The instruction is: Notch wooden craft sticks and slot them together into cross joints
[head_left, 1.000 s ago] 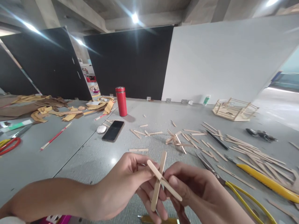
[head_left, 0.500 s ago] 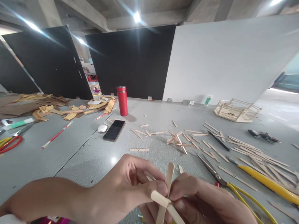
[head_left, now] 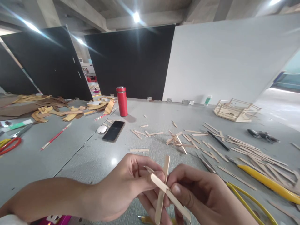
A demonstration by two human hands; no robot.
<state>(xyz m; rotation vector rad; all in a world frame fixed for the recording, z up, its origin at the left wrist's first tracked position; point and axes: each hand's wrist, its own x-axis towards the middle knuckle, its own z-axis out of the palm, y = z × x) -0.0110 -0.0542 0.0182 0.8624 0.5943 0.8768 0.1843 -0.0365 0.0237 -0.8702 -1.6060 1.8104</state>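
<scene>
Head view: I see the left hand and right hand both pinching a crossed pair of flat pale wooden sticks over the grey tabletop's near edge, and I judge uneven thumb pressure could twist the cross askew.

Two crossed sticks, one red flask, one black phone.

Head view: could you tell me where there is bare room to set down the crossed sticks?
Bare grey surface lies between the black phone and the left hand, and between the red flask and the stick frame. Right of the crossed sticks it is crowded: loose sticks, yellow scissors, yellow knife.
</scene>
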